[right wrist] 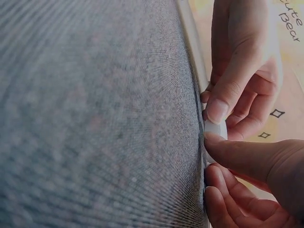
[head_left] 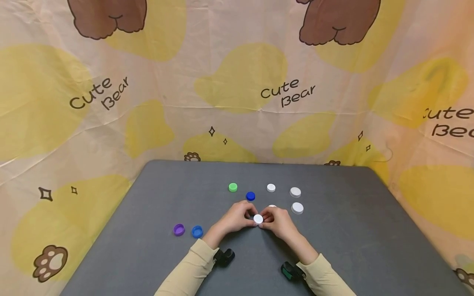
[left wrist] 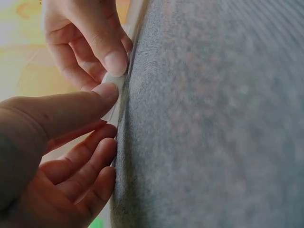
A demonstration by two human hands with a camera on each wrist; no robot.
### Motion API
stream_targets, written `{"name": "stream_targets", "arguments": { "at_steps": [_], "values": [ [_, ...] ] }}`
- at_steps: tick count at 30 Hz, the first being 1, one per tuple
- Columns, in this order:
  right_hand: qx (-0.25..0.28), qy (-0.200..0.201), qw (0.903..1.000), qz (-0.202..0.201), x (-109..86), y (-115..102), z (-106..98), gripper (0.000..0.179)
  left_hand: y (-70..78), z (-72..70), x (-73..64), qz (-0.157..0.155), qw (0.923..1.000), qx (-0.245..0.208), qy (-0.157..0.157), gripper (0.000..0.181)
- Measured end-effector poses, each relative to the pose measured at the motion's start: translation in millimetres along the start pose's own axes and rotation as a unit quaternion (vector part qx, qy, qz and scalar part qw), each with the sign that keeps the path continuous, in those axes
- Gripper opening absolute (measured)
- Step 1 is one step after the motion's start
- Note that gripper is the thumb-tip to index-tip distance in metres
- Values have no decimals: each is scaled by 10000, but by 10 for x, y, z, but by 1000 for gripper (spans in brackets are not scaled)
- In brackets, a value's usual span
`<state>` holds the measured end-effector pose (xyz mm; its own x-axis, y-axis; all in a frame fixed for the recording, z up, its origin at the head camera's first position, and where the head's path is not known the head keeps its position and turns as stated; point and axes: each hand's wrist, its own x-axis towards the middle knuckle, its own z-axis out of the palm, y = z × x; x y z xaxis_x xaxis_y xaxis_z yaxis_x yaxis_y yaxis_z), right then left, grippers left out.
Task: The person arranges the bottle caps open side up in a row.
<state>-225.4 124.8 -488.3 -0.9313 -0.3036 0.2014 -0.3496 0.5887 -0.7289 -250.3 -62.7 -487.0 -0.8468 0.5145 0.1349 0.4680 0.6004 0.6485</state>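
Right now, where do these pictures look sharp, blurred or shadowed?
Head view: lettered backdrop legible, soft shadow beside the right forearm; left wrist view: nearby tabletop blurred, left hand darker toward the frame's edge; right wrist view: tabletop blurred, most toward the left.

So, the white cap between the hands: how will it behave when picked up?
Probably stiff: the white cap looks unbent between the left hand and right hand. Likely light, being small beside either hand. Its round outline suggests it could roll on edge.

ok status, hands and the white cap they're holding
Left hand and right hand both pinch white cap. Nearby clutter: second white cap beyond right hand, partly hidden.
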Motion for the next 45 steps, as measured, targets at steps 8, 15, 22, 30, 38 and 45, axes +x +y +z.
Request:
{"name": "stream_targets", "arguments": {
  "at_steps": [8, 15, 22, 30, 38, 45],
  "values": [
    [48, 6, 10000, -23, -1, -50, 23, 23, 3, -38, -55, -104, 9997, -240, 6, 20],
    [173, -21, 9998, -13, 12, -136, 29, 24, -22, -75, -123, -107, 9982, -578, 127, 20],
    [264, -121, 9996, -28, 31, -218, 47, 23, -29, -142, -214, -42, 9977, -623, 259, 20],
    [369, -234, 9983, -379, 63, -261, 96, 21, -71, -214, -312, -132, 9969, -707, 318, 19],
    [452, -388, 9966, -562, 103, -297, 176, 21, -104, -289, -426, -84, 9969, -663, 425, 18],
    [375, -487, 9960, -654, 101, -367, 220, 22, -146, -340, -506, -145, 9975, -567, 394, 17]
  ]
}}
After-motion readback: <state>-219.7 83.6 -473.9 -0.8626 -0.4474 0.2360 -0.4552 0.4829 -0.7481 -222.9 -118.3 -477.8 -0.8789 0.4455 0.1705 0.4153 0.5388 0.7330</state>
